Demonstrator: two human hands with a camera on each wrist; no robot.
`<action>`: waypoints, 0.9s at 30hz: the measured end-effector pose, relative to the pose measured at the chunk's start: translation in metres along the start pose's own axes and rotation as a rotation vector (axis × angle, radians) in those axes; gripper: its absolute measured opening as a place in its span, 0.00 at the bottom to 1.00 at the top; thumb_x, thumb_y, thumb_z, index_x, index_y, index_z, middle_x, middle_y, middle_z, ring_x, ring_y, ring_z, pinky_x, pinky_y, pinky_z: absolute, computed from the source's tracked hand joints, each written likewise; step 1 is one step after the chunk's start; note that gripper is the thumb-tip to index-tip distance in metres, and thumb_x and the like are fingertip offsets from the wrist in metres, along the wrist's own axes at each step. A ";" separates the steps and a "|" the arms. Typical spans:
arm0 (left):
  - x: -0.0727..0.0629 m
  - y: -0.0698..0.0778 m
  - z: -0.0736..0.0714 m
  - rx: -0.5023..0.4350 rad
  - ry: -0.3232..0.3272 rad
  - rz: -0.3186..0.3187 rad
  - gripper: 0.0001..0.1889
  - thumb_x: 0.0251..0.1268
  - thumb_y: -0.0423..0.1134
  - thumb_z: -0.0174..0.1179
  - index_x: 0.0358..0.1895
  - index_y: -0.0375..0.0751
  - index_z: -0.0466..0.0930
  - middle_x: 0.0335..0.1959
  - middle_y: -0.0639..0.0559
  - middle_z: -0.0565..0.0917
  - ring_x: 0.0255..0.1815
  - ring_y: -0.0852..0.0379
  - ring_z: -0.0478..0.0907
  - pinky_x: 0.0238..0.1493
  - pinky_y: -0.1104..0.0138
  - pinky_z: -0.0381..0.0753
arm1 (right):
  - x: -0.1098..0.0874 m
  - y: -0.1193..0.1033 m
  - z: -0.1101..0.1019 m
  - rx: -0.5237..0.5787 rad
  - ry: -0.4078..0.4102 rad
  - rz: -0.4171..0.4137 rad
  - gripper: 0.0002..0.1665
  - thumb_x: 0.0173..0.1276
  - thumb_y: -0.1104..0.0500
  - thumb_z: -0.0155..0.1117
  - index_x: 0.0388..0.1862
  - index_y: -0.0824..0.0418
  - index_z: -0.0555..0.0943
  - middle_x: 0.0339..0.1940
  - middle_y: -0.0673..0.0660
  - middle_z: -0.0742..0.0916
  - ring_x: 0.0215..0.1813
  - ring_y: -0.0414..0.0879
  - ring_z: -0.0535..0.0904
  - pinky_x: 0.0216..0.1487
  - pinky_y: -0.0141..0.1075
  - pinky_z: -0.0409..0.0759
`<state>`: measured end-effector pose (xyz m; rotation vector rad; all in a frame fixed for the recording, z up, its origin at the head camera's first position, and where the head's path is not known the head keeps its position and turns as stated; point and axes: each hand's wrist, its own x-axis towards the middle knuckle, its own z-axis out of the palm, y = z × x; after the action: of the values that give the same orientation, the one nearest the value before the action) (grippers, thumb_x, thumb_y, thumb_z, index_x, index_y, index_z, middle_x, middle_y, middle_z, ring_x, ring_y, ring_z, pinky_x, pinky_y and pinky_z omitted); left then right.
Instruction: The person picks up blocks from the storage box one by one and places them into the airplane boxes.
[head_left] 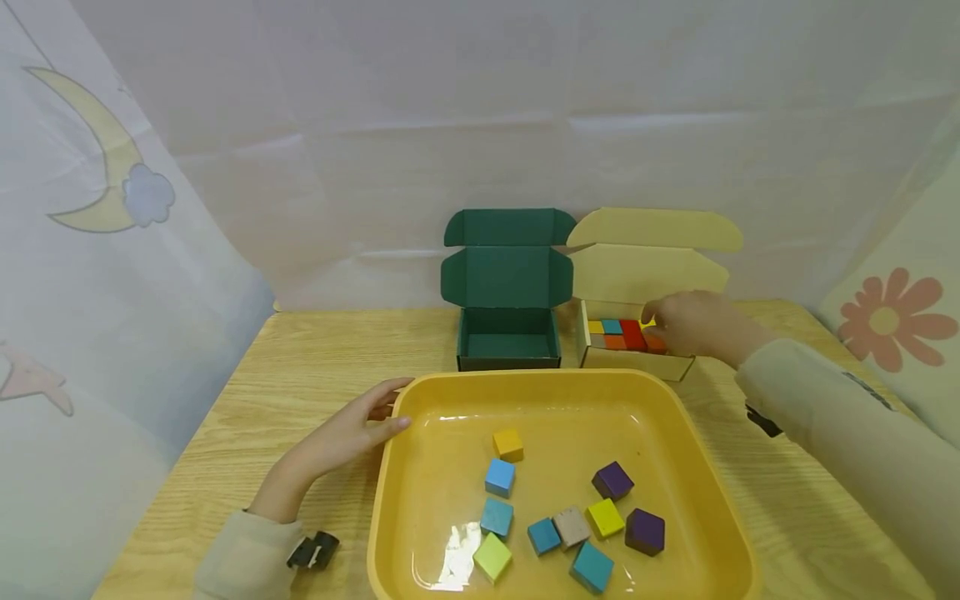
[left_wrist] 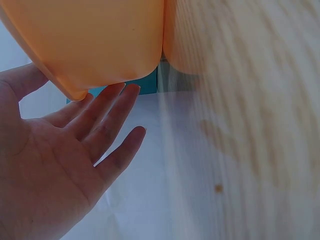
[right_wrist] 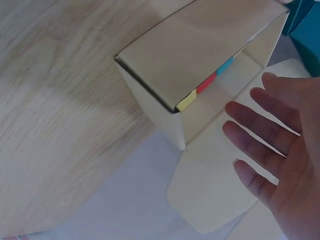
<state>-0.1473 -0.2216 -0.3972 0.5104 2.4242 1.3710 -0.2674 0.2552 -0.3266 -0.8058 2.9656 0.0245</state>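
My left hand is at the left rim of a yellow tray, its thumb over the edge. In the left wrist view the fingers extend loosely against the tray's outer wall. My right hand is over a cream cardboard box with its lid up. The right wrist view shows that hand's fingers spread, with nothing between them. Inside the cream box are coloured blocks, including a red block and a teal block; the hand hides some of them.
A dark green box, lid raised, stands left of the cream one. Several cubes lie loose in the tray, among them a purple cube, a blue cube and an orange-yellow cube. White sheeting hangs behind the wooden table.
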 end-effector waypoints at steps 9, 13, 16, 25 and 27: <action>0.001 0.001 0.001 -0.022 0.003 -0.004 0.31 0.75 0.44 0.56 0.77 0.48 0.57 0.66 0.45 0.73 0.65 0.42 0.71 0.61 0.48 0.73 | -0.015 -0.019 -0.005 -0.018 0.064 -0.056 0.11 0.66 0.59 0.69 0.45 0.62 0.86 0.40 0.56 0.89 0.30 0.46 0.83 0.35 0.45 0.83; 0.000 0.001 0.001 -0.013 -0.003 0.001 0.32 0.76 0.43 0.56 0.77 0.45 0.56 0.68 0.42 0.71 0.67 0.40 0.69 0.62 0.46 0.72 | -0.020 -0.028 -0.010 -0.011 0.098 -0.082 0.09 0.66 0.59 0.70 0.44 0.61 0.86 0.38 0.54 0.89 0.29 0.44 0.82 0.35 0.44 0.83; -0.001 0.002 0.000 -0.010 -0.003 -0.005 0.32 0.76 0.44 0.56 0.77 0.45 0.56 0.68 0.42 0.71 0.67 0.40 0.68 0.62 0.45 0.72 | -0.024 -0.035 -0.015 -0.004 0.129 -0.122 0.08 0.66 0.58 0.70 0.41 0.59 0.86 0.36 0.52 0.88 0.30 0.43 0.81 0.35 0.44 0.83; 0.000 0.002 0.000 0.002 0.005 -0.017 0.33 0.75 0.46 0.56 0.77 0.45 0.56 0.67 0.42 0.71 0.66 0.40 0.69 0.62 0.45 0.71 | -0.033 -0.055 -0.018 -0.055 0.234 -0.265 0.06 0.59 0.61 0.75 0.32 0.57 0.84 0.27 0.48 0.84 0.23 0.40 0.73 0.28 0.37 0.78; 0.000 0.002 0.000 0.004 0.009 -0.019 0.33 0.75 0.47 0.57 0.77 0.45 0.56 0.67 0.42 0.71 0.66 0.40 0.69 0.62 0.44 0.71 | -0.036 -0.058 -0.018 -0.082 0.238 -0.283 0.07 0.59 0.60 0.76 0.34 0.57 0.85 0.26 0.48 0.84 0.23 0.39 0.73 0.28 0.37 0.78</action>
<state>-0.1470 -0.2210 -0.3952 0.4827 2.4332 1.3636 -0.2081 0.2222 -0.3056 -1.3187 3.0491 0.0372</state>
